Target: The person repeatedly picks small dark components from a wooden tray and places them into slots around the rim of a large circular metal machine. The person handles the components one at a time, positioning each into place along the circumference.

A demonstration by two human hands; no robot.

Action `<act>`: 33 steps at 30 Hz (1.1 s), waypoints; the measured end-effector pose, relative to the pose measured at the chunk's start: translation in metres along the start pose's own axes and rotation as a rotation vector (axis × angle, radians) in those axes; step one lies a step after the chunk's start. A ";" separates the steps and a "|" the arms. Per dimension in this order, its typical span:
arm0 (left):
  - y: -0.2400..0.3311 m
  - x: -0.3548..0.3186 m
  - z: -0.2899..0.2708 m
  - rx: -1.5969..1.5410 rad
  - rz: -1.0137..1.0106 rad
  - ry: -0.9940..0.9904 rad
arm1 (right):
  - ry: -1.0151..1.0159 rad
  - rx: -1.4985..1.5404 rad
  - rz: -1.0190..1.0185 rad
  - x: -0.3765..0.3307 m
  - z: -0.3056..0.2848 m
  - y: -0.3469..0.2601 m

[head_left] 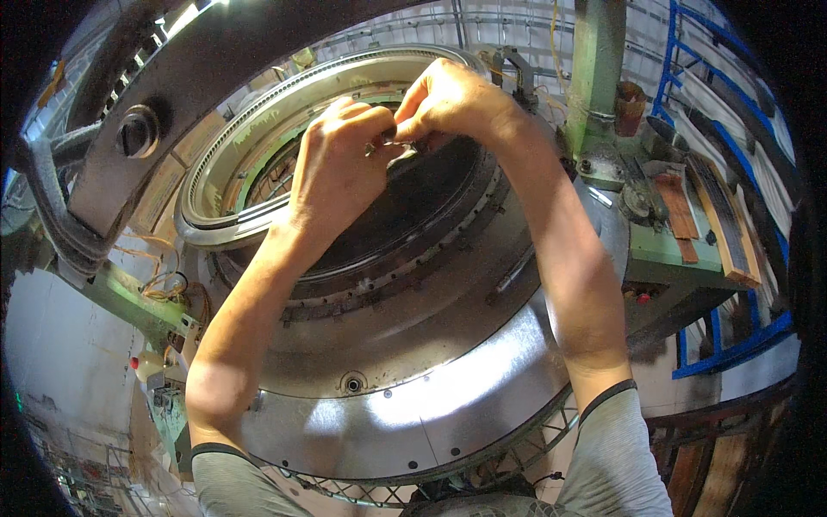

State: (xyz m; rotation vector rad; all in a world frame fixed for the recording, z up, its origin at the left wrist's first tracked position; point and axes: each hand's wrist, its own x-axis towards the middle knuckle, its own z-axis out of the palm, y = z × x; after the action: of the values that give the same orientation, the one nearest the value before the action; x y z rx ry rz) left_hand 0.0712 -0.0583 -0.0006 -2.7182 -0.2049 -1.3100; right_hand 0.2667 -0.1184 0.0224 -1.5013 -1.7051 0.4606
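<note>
My left hand and my right hand meet over the middle of a large round metal machine. Between the fingertips of both hands sits a small thin metal part; its exact shape is too small to tell. The hands hover above the dark central opening of the machine, just below a raised toothed ring that tilts up behind them. My forearms reach in from the lower edge, with grey sleeves at the elbows.
A green post rises at the back right beside a green shelf with wooden strips. Blue rails run along the right. A curved grey arm with a bolt arches over the left. Wire mesh skirts the machine's base.
</note>
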 end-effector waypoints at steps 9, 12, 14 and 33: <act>0.015 -0.041 -0.006 0.010 -0.059 0.130 | 0.052 -0.094 -0.004 0.001 0.002 -0.002; 0.013 -0.045 -0.002 0.057 -0.138 0.139 | 0.079 -0.157 -0.014 -0.001 0.005 -0.006; 0.012 -0.045 -0.001 0.071 -0.151 0.138 | 0.083 -0.153 -0.035 -0.002 0.005 -0.008; 0.019 -0.039 0.010 0.136 -0.083 0.178 | 0.354 -0.504 -0.176 -0.007 0.015 -0.010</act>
State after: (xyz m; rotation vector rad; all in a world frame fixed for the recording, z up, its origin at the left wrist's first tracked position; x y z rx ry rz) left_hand 0.0584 -0.0778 -0.0381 -2.4900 -0.3783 -1.4919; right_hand 0.2490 -0.1236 0.0182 -1.6344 -1.7138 -0.3403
